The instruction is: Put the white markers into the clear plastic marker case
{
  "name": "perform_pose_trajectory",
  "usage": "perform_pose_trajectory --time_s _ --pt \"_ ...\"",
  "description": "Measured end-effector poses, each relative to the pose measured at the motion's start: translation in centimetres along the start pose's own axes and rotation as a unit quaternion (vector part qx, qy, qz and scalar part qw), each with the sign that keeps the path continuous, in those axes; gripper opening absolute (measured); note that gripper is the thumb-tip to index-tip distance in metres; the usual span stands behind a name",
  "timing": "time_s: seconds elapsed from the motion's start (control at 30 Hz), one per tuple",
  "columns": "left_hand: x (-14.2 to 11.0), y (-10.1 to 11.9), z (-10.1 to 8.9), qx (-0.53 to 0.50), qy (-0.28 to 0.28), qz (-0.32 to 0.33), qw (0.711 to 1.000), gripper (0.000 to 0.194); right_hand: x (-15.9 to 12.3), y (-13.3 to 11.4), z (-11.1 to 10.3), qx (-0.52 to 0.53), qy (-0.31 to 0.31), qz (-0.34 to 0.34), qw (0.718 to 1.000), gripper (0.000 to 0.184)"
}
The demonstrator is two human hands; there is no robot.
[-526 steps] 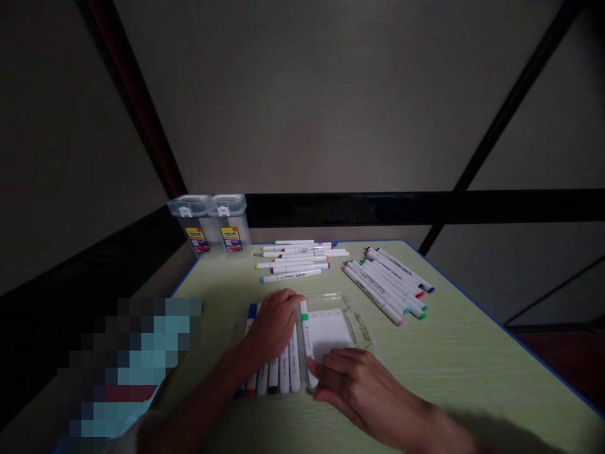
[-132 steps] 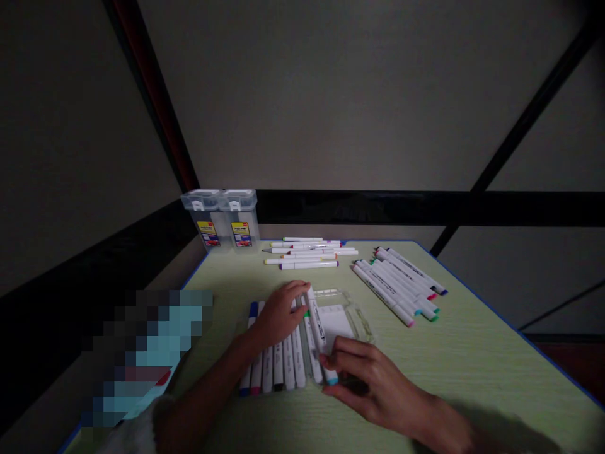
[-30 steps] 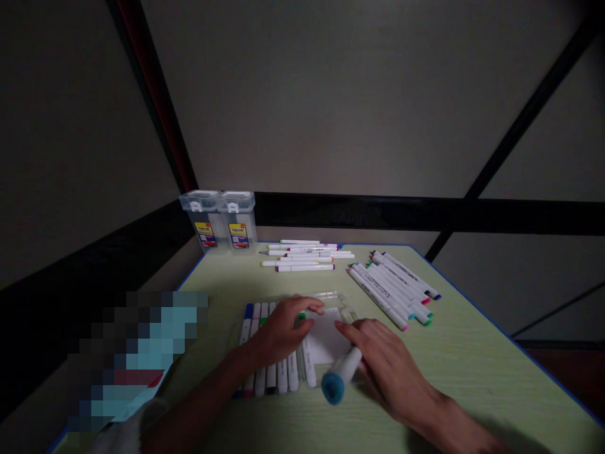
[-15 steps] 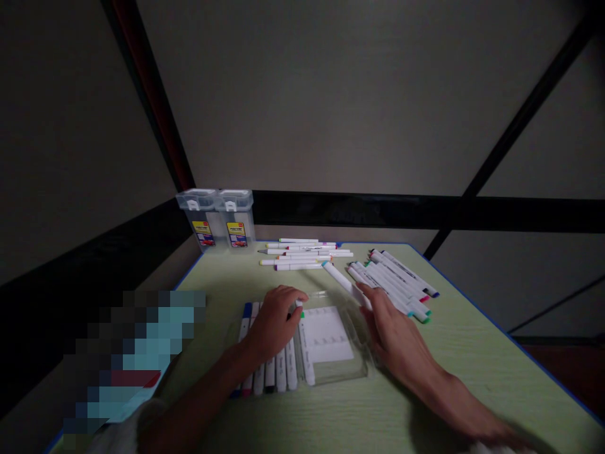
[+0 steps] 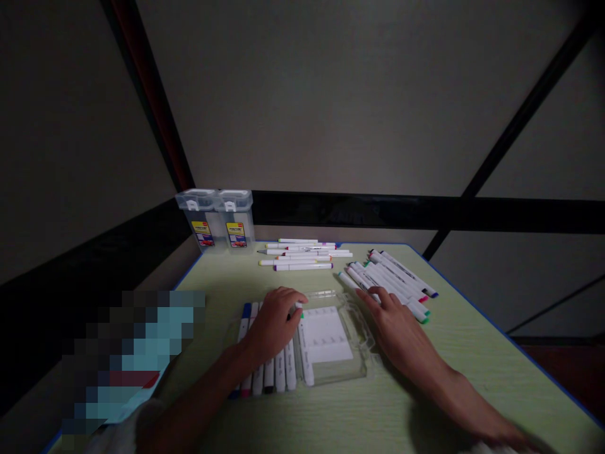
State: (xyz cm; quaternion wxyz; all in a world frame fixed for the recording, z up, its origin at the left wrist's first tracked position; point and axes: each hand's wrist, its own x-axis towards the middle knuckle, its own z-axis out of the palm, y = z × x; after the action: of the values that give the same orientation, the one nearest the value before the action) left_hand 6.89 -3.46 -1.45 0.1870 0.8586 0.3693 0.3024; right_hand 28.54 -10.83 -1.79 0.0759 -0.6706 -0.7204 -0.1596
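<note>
My left hand (image 5: 273, 323) rests over the left half of an open clear plastic marker case (image 5: 366, 372). Its thumb and index finger close around the far end of a white marker with a green band (image 5: 306, 359), lying by the case's middle. Several white markers (image 5: 280, 369) sit side by side under and around this hand, partly covered by it. My right hand (image 5: 399, 325) is to the right of the case, palm down, fingers stretched and slightly apart. Its fingertips are at a teal-ended marker (image 5: 348, 281), whose near end is hidden beneath the hand.
A pile of markers (image 5: 397, 277) lies at the right, and another group (image 5: 302, 257) at the table's far edge. Two lidded clear boxes (image 5: 237, 217) stand at the back left. A blurred-out light blue item (image 5: 142, 359) lies on the left.
My right hand has lowered the teal-ended marker rightward to the near side of the right pile, and its fingers have spread. My left hand has stayed in place.
</note>
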Motion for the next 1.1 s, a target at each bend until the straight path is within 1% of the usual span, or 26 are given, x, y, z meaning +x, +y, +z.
perform_pose_trajectory --time_s 0.1,0.27,0.53,0.83,1.1 --pt "0.0 0.0 0.0 0.002 -0.006 -0.001 1.0 0.018 0.0 0.0 0.2 -0.009 -0.019 -0.001 1.0 0.053" --pt "0.1 0.1 -0.1 0.0 -0.017 -0.003 1.0 0.018 -0.1 0.2 0.5 -0.008 -0.018 0.002 1.0 0.056" --pt "0.0 0.2 -0.2 0.009 -0.022 -0.001 1.0 0.018 -0.1 0.4 1.2 0.003 -0.031 -0.016 0.999 0.053" --pt "0.1 0.3 -0.1 0.01 -0.029 0.001 1.0 0.019 0.0 0.0 0.9 -0.013 -0.052 -0.007 0.999 0.048" --pt "0.0 0.3 -0.2 0.008 -0.03 0.002 1.0 0.017 -0.1 0.2 0.8 0.0 -0.067 -0.012 0.998 0.051"
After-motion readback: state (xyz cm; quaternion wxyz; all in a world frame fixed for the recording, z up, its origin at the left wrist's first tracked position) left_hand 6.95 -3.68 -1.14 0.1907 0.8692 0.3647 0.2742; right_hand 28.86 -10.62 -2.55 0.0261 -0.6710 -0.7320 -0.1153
